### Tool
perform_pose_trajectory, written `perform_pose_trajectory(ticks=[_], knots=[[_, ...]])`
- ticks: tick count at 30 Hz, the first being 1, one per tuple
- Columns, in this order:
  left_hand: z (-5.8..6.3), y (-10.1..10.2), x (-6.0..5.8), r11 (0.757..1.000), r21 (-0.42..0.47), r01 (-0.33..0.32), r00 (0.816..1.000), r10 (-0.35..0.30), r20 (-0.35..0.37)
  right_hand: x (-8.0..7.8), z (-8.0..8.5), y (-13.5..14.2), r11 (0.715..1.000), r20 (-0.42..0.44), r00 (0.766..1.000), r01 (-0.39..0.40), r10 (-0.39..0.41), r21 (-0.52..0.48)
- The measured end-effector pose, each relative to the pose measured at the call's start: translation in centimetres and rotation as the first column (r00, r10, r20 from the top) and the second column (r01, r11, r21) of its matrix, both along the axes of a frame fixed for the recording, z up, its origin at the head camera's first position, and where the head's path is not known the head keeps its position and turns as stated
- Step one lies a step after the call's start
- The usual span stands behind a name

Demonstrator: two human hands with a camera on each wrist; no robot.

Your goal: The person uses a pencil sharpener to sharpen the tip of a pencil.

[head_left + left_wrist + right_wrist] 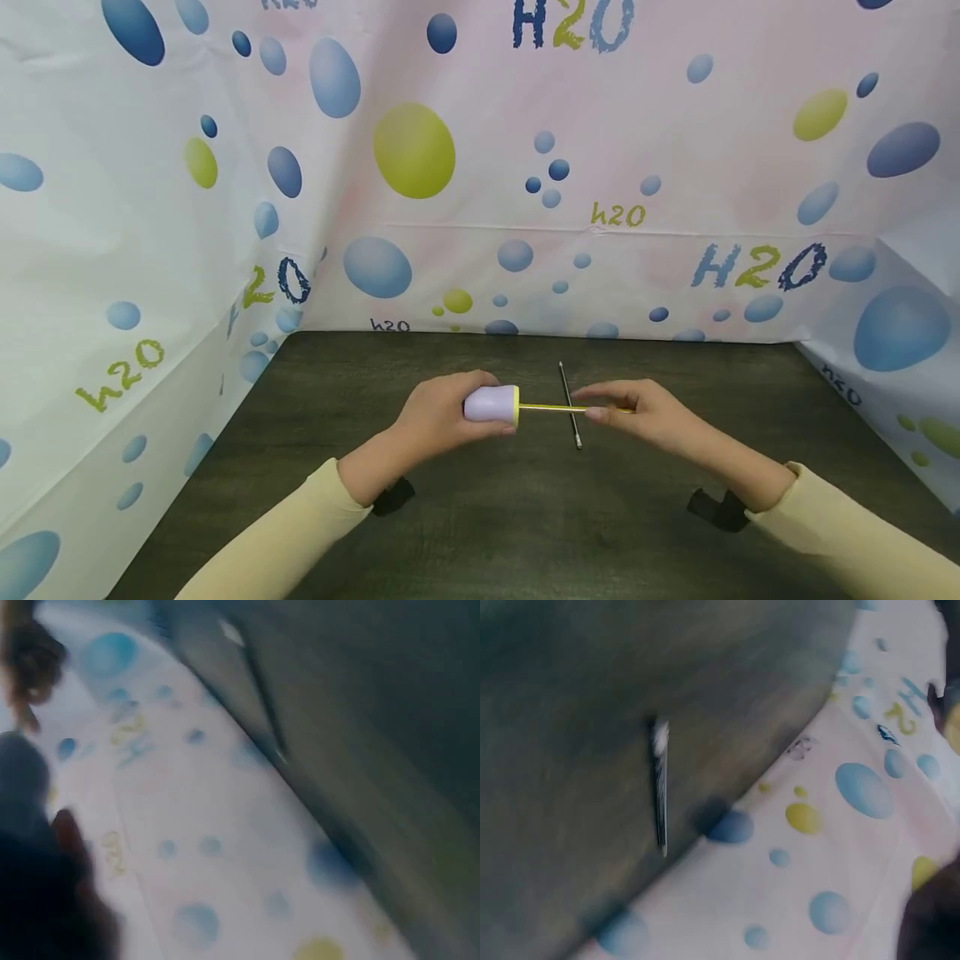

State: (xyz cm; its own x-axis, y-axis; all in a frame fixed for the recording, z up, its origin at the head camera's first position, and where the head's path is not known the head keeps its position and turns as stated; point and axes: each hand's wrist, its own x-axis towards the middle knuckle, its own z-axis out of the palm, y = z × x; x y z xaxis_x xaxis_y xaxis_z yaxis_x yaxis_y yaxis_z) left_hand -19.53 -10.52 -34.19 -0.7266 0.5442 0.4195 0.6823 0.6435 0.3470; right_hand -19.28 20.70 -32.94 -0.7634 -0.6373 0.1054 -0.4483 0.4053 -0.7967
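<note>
My left hand [442, 408] grips a lavender, barrel-shaped pencil sharpener [489, 404] with a yellow rim, held sideways over the table. A yellow pencil [551, 408] runs level from the sharpener's yellow end to my right hand [645, 408], which pinches it between thumb and fingers. The pencil's end at the sharpener is hidden by the rim. Beneath it, a dark pencil [577, 433] with a pale eraser lies on the table; it also shows in the right wrist view [661, 787]. In the left wrist view the sharpener [22, 769] is dark and blurred.
The dark wood-look table [525, 517] is bordered at the back and sides by a white sheet [480, 192] printed with blue and green dots and "H2O". Black straps [718, 510] sit at both wrists, below pale yellow sleeves [277, 533].
</note>
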Motion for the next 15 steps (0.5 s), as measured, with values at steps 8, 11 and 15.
perform_pose_trajectory(ticks=[8,11,15], knots=[[1.8,-0.2,-0.3,0.962,0.243,-0.126,0.444,-0.164,0.881,0.4,-1.2,-1.1,0.998,-0.982,0.190,-0.058,-0.014,-0.025],[2.0,-0.2,0.0,0.960,0.248,-0.128,0.458,-0.164,0.874,1.1,-1.1,-1.4,0.997,-0.969,0.247,-0.066,-0.030,-0.047],[1.5,0.1,0.7,0.973,0.225,-0.048,0.803,-0.096,0.588,1.6,-0.5,-0.9,0.998,-0.605,0.796,-0.045,0.006,-0.049]])
